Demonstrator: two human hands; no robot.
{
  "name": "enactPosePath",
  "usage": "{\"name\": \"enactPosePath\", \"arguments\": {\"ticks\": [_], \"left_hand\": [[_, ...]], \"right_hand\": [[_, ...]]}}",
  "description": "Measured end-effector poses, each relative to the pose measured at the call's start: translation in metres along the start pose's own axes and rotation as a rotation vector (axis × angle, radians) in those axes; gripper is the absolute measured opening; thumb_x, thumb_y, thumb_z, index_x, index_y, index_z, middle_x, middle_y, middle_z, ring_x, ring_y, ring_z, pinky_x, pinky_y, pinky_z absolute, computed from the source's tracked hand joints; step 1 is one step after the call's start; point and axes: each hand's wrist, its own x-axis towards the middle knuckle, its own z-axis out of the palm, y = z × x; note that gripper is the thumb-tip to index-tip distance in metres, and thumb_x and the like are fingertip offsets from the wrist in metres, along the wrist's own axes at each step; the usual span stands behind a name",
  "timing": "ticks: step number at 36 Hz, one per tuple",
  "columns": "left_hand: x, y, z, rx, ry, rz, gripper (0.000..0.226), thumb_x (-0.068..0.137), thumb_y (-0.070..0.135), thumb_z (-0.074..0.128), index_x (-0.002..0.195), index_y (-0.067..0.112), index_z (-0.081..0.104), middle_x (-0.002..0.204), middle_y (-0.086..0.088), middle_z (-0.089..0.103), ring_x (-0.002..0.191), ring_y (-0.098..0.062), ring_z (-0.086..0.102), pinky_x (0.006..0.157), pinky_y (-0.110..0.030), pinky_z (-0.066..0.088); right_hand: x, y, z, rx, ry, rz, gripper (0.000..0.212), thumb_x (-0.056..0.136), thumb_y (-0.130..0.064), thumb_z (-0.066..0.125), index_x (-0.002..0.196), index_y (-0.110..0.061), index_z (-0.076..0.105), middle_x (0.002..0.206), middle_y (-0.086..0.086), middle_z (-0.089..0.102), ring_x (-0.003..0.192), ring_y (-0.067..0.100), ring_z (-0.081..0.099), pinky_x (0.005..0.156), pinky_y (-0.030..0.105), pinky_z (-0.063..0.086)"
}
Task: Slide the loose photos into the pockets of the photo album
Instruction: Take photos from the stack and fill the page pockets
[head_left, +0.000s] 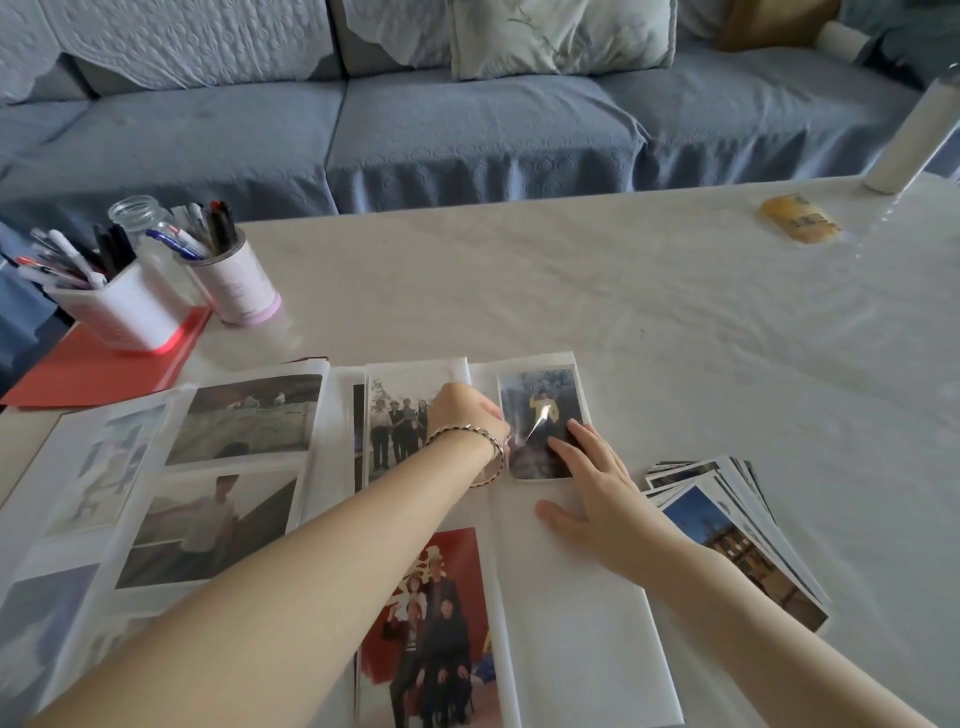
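**Both hands on a photo at the top of the album's right page**

The right hand (597, 488) lies flat with its fingers straight and slightly spread. The fingertips press on the lower right part of a glossy, upright photo (540, 400) of a figure in yellow, and the thumb rests on the white page below. The left hand (465, 415), with a metal bracelet (470, 434) at the wrist, reaches across to the photo's left edge with its fingers curled down. Its fingertips are hidden, so I cannot tell whether they pinch anything. A bright glint of clear film shows over the photo between the two hands.

The photo sits in the top outer pocket of the open photo album (571, 623), which lies along the near edge of the table (623, 291). Its white pages have shiny sleeves, several already holding prints.

Just right of the album, beside the right forearm, is a fanned stack of loose photos (737, 540). Near the table's left edge, two white pen holders (130, 312) bristle with pens, one standing on a flat red folder (88, 369), with a glass jar (137, 215) behind them. A yellow packet (800, 226) lies toward the far right corner. Beyond the far edge is a blue quilted sofa (467, 130).
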Motion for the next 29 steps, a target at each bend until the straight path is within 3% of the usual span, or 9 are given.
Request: {"name": "enactPosePath", "arguments": {"ticks": [4,7,9,12,15,18,24,29], "left_hand": [[-0.001,0.001,0.003,0.061,-0.042,0.042,0.009,0.083,0.001,0.064,0.086,0.0,0.073,0.088,-0.016,0.072,0.085,-0.029,0.069,0.083,-0.035,0.055],[-0.001,0.001,0.004,0.106,0.001,0.054,0.025,0.09,0.006,0.052,0.076,-0.004,0.069,0.076,-0.015,0.07,0.073,-0.028,0.067,0.07,-0.033,0.056],[-0.005,0.004,0.003,0.147,0.031,0.067,0.027,0.092,0.014,0.05,0.07,0.003,0.062,0.066,-0.007,0.062,0.061,-0.02,0.058,0.062,-0.026,0.047],[-0.009,0.008,0.002,0.153,0.025,0.076,0.005,0.091,0.018,0.056,0.092,0.014,0.059,0.089,0.001,0.057,0.091,-0.023,0.056,0.072,-0.022,0.039],[-0.011,0.007,0.002,0.215,0.004,0.096,0.021,0.086,0.018,0.063,0.105,0.013,0.053,0.095,0.0,0.053,0.096,-0.022,0.051,0.07,-0.021,0.037],[-0.014,0.003,0.004,0.29,-0.015,0.115,0.04,0.084,0.021,0.067,0.119,0.01,0.05,0.117,-0.004,0.057,0.109,-0.022,0.053,0.078,-0.024,0.038],[-0.018,0.0,0.002,0.331,-0.05,0.091,0.062,0.081,0.028,0.072,0.131,0.013,0.039,0.122,-0.005,0.055,0.109,-0.023,0.054,0.076,-0.024,0.038],[-0.016,-0.006,0.003,0.302,-0.023,0.107,0.056,0.081,0.022,0.072,0.128,0.016,0.044,0.12,-0.003,0.056,0.105,-0.02,0.054,0.076,-0.023,0.036]], "right_hand": [[0.0,-0.001,0.0,0.054,0.031,0.03,0.074,0.09,-0.036,0.058,0.148,-0.023,0.015,0.157,-0.004,-0.01,0.144,0.013,-0.01,0.114,0.024,0.005],[0.002,0.0,0.0,0.115,0.049,0.078,0.087,0.085,-0.035,0.065,0.149,-0.023,0.008,0.156,-0.004,-0.01,0.144,0.015,-0.008,0.113,0.025,0.006],[0.003,0.001,0.0,0.182,0.059,0.1,0.094,0.082,-0.034,0.07,0.15,-0.023,0.005,0.157,-0.006,-0.008,0.145,0.015,0.001,0.112,0.024,0.012],[0.002,0.002,-0.002,0.224,0.065,0.121,0.099,0.078,-0.034,0.074,0.15,-0.023,0.006,0.157,-0.008,-0.004,0.144,0.015,0.01,0.111,0.024,0.017],[0.003,0.003,-0.003,0.235,0.069,0.132,0.102,0.076,-0.035,0.076,0.15,-0.023,0.007,0.157,-0.008,-0.002,0.144,0.014,0.011,0.111,0.025,0.019],[0.005,0.004,-0.002,0.242,0.073,0.134,0.103,0.074,-0.036,0.077,0.149,-0.023,0.007,0.157,-0.007,-0.001,0.144,0.014,0.01,0.112,0.026,0.019],[0.004,0.005,-0.002,0.232,0.083,0.128,0.102,0.075,-0.037,0.076,0.15,-0.023,0.008,0.157,-0.008,-0.001,0.144,0.013,0.01,0.111,0.024,0.018],[0.002,0.001,-0.004,0.207,0.098,0.111,0.102,0.077,-0.037,0.074,0.15,-0.022,0.005,0.157,-0.007,-0.001,0.144,0.014,0.009,0.111,0.025,0.018]]}}
